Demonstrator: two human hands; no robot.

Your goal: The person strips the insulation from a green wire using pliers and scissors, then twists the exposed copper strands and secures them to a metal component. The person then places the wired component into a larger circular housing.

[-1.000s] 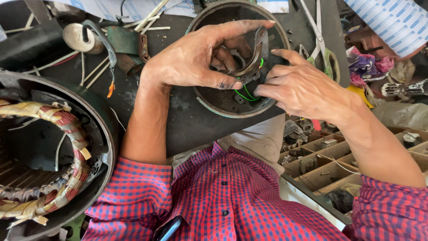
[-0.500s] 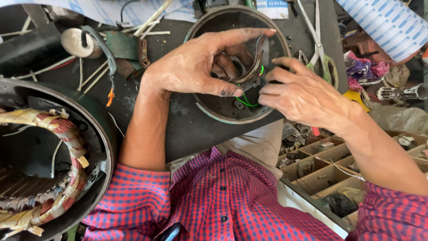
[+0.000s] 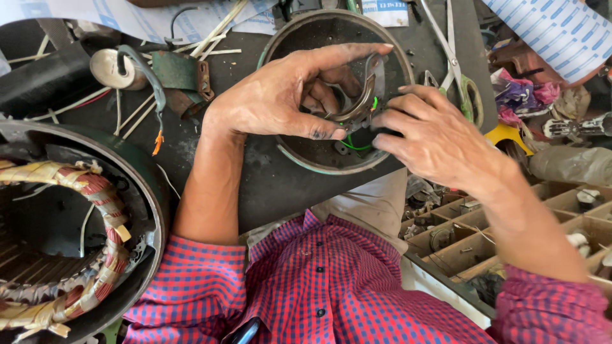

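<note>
A round dark motor end cover (image 3: pixel 299 159) with a green rim lies on the black bench. My left hand (image 3: pixel 280 95) reaches into it and pinches a curved brown metal bracket (image 3: pixel 362 95) between thumb and fingers. My right hand (image 3: pixel 433 137) comes in from the right, its fingertips pressed against the same bracket and a small black part under it. Thin green wires (image 3: pixel 354 145) loop out below the bracket. The fingertips hide how the bracket joins the cover.
A large motor stator (image 3: pixel 76 236) with taped copper windings sits at the left. Scissors (image 3: pixel 456 70), a green clamp (image 3: pixel 182 73), a metal cap (image 3: pixel 108 67) and papers lie at the back. A wooden tray of compartments (image 3: pixel 484 236) with small parts stands at the right.
Both hands have shifted slightly on the bracket inside the cover; my right hand's fingers have closed in closer to it. The view has drifted a little.
</note>
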